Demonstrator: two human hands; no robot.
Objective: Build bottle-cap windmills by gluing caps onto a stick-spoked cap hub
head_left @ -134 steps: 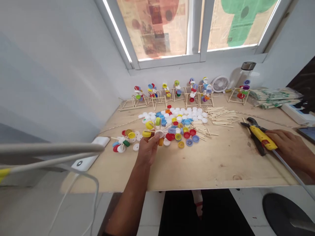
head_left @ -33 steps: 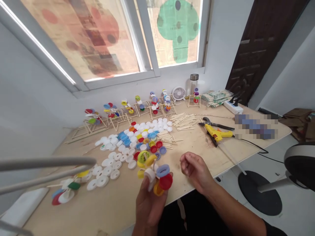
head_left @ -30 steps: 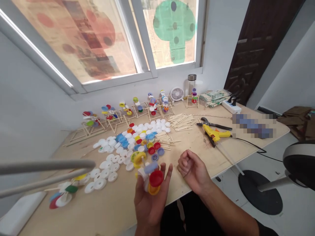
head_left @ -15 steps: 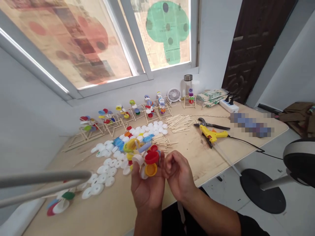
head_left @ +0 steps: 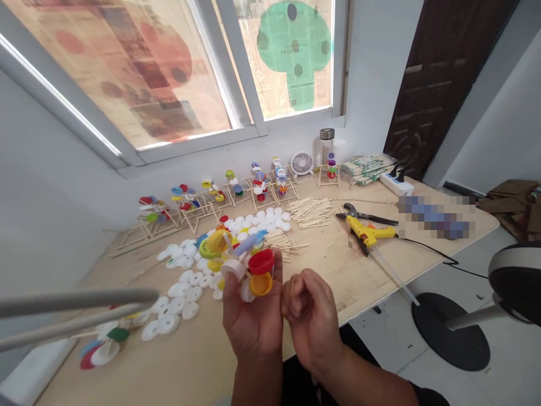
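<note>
My left hand (head_left: 253,332) is wrapped from below around a bottle-cap wheel (head_left: 249,244), made of wooden sticks with coloured plastic caps on their ends. Red, orange-yellow, white, lavender and yellow caps face various ways on it. Its thumb presses by a white cap. Close beside the wheel, my right hand (head_left: 310,316) is closed, fingers curled in; whether anything is in them is hidden. Beyond the hands lie loose white caps (head_left: 180,290), some coloured ones, and a pile of short wooden sticks (head_left: 310,211).
Several stick frames with cap wheels (head_left: 185,200) line the wall. A yellow glue gun (head_left: 369,230) and black-handled pliers (head_left: 376,218) lie at the right. Behind are a small white fan (head_left: 301,163), a glass bottle (head_left: 327,146) and a power strip (head_left: 396,184). A grey tube (head_left: 84,301) crosses the left foreground.
The wheel has tilted slightly in my left hand and shifted a little left. My right hand has moved slightly down and right, its fingers still curled. The camera view has shifted a little.
</note>
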